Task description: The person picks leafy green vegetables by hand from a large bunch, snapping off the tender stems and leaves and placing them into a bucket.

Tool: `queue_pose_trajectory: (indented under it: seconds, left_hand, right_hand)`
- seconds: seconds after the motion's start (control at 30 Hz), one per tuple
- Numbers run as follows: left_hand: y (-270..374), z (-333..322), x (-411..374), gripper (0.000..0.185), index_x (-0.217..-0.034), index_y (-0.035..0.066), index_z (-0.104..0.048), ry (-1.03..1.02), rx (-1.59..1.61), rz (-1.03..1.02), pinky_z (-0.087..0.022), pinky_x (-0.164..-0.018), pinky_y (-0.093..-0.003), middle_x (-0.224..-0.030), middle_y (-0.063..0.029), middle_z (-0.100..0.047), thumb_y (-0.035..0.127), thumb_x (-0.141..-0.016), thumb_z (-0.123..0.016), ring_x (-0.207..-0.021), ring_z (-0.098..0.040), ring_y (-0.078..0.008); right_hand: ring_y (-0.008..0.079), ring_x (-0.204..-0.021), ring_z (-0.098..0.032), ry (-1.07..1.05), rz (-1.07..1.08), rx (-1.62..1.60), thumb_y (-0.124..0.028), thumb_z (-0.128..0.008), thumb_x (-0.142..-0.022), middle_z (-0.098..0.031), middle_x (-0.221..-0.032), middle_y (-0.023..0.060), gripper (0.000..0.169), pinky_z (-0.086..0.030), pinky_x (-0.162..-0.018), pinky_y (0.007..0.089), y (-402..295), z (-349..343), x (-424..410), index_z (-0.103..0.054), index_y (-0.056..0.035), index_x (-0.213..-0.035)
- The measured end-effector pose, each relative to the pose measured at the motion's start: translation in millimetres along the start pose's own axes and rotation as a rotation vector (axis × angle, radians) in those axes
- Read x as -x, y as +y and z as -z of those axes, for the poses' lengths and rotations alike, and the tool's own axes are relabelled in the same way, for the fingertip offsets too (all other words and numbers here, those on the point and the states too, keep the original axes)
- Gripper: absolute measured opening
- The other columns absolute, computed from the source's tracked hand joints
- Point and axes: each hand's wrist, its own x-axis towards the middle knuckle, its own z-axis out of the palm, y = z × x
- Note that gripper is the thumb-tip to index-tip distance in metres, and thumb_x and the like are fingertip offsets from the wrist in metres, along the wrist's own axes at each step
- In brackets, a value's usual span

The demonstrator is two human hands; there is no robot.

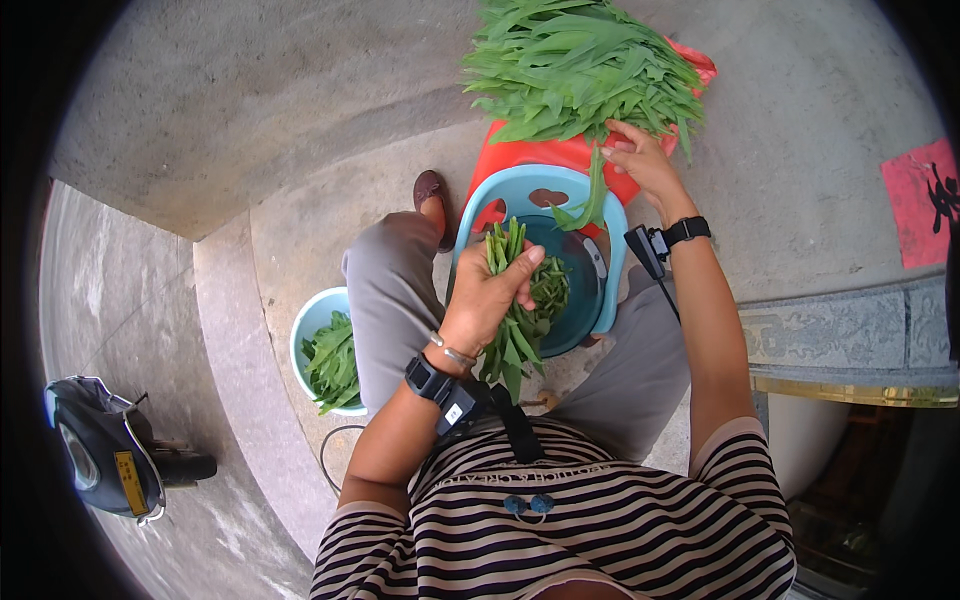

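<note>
My left hand [495, 281] grips a bunch of leafy green stems [517, 337], cut ends up and leaves hanging toward my lap. Below it is a blue plastic basin [534, 178] with handle holes in its rim, holding short pieces of greens [551, 289]. My right hand [643, 161] is at the near edge of a large pile of long green leaves [577, 67]. Between its thumb and fingers is the top of a single leafy stem [595, 191], which dangles over the basin's rim. The pile rests on a red plastic stool [517, 146], mostly covered.
A light-blue bucket [300, 341] with leafy greens stands beside my left leg. A parked scooter [97, 450] is at far left. Red paper with black writing [919, 202] is on the right, above a carved stone block [832, 330]. A concrete wall [300, 97] rises ahead.
</note>
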Motion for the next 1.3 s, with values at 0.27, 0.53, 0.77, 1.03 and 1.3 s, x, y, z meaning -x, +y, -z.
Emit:
queue_pose_trajectory:
  seconds: [0.27,0.53,0.77,1.03,1.3]
  left_hand:
    - [-4,16,0,0.022,-0.095,-0.003,-0.067,0.027,-0.058,0.009,-0.052,-0.052,-0.0285,-0.061,-0.0011,-0.054,0.018,-0.1,-0.068,-0.054,-0.054,-0.011]
    - [-4,16,-3,0.021,-0.096,-0.003,-0.067,0.047,-0.057,0.034,-0.051,-0.052,-0.0282,-0.063,-0.0011,-0.055,0.018,-0.1,-0.068,-0.054,-0.054,-0.0112]
    - [-3,10,-3,0.018,-0.098,0.001,-0.067,0.079,-0.094,-0.016,-0.042,-0.048,-0.0226,-0.068,0.0016,-0.057,0.018,-0.098,-0.071,-0.053,-0.049,-0.0067]
    - [12,-1,14,0.019,-0.093,0.003,-0.069,-0.257,-0.031,0.103,-0.036,-0.048,-0.0208,-0.066,0.0037,-0.056,0.021,-0.096,-0.074,-0.053,-0.046,-0.0045]
    - [4,7,13,0.018,-0.091,0.002,-0.071,-0.297,-0.133,0.208,-0.035,-0.047,-0.0219,-0.067,0.0026,-0.058,0.019,-0.093,-0.076,-0.053,-0.046,-0.0048]
  right_hand:
    - [0.0261,-0.099,-0.063,0.088,0.185,0.32,0.001,-0.071,-0.086,-0.061,-0.107,0.0136,0.019,-0.051,-0.085,0.0343,39,-13,-2,-0.069,0.0027,-0.105]
    - [0.0169,-0.089,-0.07,-0.18,0.052,-0.307,0.005,-0.065,-0.092,-0.069,-0.11,0.0121,0.022,-0.059,-0.075,0.027,-17,-13,34,-0.07,0.0015,-0.113]
    - [0.0199,-0.088,-0.073,-0.442,0.234,-0.571,-0.001,-0.068,-0.094,-0.072,-0.104,0.0131,0.016,-0.058,-0.067,0.0277,-105,-6,97,-0.069,0.0017,-0.109]
    - [0.0131,-0.083,-0.061,0.017,0.243,-0.728,-0.006,-0.068,-0.097,-0.068,-0.099,0.0048,0.014,-0.047,-0.07,0.0285,-73,21,91,-0.068,-0.0011,-0.11]
    - [0.0108,-0.071,-0.059,0.051,0.008,-0.841,-0.009,-0.066,-0.098,-0.067,-0.092,0.0019,0.011,-0.047,-0.066,0.0251,-21,34,94,-0.064,-0.0061,-0.108]
